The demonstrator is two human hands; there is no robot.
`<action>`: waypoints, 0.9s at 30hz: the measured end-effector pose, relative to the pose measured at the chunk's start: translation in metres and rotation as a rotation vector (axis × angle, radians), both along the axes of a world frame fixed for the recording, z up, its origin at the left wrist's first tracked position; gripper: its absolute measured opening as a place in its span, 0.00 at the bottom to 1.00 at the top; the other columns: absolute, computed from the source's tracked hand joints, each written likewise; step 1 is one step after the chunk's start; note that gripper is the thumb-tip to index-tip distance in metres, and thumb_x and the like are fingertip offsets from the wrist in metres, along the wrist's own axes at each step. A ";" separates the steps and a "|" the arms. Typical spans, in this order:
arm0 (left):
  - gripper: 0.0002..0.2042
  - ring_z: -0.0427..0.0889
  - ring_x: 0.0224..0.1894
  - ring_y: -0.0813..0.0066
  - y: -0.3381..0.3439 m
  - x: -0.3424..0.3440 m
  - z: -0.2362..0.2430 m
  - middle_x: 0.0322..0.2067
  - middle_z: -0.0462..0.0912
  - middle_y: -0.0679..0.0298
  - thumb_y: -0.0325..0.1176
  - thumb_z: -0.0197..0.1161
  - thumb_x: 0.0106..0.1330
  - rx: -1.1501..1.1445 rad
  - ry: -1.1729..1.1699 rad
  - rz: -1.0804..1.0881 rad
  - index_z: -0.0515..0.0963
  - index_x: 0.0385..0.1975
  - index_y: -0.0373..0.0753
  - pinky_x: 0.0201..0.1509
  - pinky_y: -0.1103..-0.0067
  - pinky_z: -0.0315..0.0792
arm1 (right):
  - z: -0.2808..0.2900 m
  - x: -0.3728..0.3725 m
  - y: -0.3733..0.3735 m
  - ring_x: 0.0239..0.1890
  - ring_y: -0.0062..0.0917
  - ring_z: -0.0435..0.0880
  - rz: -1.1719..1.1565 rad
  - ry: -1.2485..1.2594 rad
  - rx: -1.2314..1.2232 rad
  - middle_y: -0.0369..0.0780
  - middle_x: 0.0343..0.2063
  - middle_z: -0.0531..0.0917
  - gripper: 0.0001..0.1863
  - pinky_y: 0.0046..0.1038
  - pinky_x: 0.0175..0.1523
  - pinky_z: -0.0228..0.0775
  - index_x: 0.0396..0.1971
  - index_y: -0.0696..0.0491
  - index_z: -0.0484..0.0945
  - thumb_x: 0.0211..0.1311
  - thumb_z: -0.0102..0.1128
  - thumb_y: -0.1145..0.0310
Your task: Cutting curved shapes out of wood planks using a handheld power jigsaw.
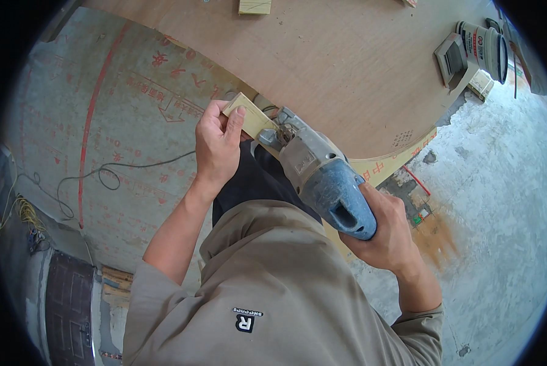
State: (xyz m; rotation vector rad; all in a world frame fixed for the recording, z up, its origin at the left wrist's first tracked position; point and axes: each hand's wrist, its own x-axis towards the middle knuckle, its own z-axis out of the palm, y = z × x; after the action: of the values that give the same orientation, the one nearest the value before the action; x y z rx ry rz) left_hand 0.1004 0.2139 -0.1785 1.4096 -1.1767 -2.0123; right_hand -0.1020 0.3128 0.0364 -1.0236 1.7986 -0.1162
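forearms point(185, 222) angle forward and inward: left hand point(219, 146) pinches a flat, straight-sided pale-yellow strip point(252, 119), thumb on top; right hand point(384, 229) closed firmly round the rear of a power tool point(325, 174), scuffed blue plastic body, grey metal nose. strip's right end sits at that nose, beside the edge of a smooth tan plywood sheet point(346, 67).

Scuffed plastic tool body point(323, 190), dull metal housing point(299, 160), smooth wooden strip point(255, 122), rough concrete floor point(499, 183)
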 end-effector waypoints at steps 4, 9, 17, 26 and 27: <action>0.14 0.85 0.34 0.80 0.000 0.000 0.001 0.34 0.84 0.61 0.37 0.59 0.80 0.008 -0.008 0.001 0.73 0.45 0.29 0.37 0.79 0.84 | -0.001 0.002 0.000 0.28 0.46 0.81 -0.035 0.016 -0.049 0.47 0.27 0.79 0.16 0.36 0.39 0.74 0.35 0.56 0.76 0.44 0.71 0.75; 0.13 0.85 0.34 0.81 0.001 -0.001 0.000 0.34 0.85 0.61 0.37 0.60 0.79 0.020 -0.011 0.013 0.74 0.45 0.30 0.37 0.80 0.82 | -0.001 0.004 -0.004 0.29 0.46 0.81 -0.021 0.009 -0.062 0.47 0.27 0.79 0.16 0.35 0.39 0.74 0.35 0.56 0.76 0.44 0.71 0.76; 0.13 0.83 0.32 0.82 0.001 -0.001 0.001 0.32 0.85 0.62 0.37 0.61 0.79 0.032 -0.004 0.031 0.74 0.43 0.30 0.35 0.81 0.81 | -0.001 0.007 -0.005 0.30 0.46 0.81 -0.035 0.015 -0.048 0.47 0.28 0.79 0.17 0.35 0.40 0.75 0.36 0.57 0.77 0.44 0.71 0.75; 0.14 0.83 0.33 0.82 0.002 0.000 -0.001 0.33 0.85 0.62 0.38 0.60 0.79 0.018 0.028 0.037 0.73 0.43 0.30 0.36 0.80 0.81 | 0.000 0.008 -0.008 0.30 0.46 0.83 -0.009 0.019 -0.046 0.47 0.29 0.80 0.18 0.34 0.40 0.75 0.39 0.58 0.79 0.44 0.70 0.76; 0.14 0.83 0.33 0.82 0.003 0.000 -0.001 0.33 0.85 0.62 0.38 0.60 0.79 0.018 0.029 0.038 0.73 0.43 0.30 0.36 0.80 0.81 | -0.001 0.008 -0.008 0.31 0.46 0.83 -0.021 0.013 -0.051 0.47 0.29 0.81 0.18 0.34 0.40 0.75 0.39 0.58 0.79 0.44 0.70 0.76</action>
State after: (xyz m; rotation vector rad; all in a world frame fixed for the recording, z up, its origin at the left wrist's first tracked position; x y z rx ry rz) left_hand 0.1000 0.2165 -0.1794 1.3966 -1.1141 -2.0146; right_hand -0.0937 0.3048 0.0356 -1.0442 1.8271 -0.1696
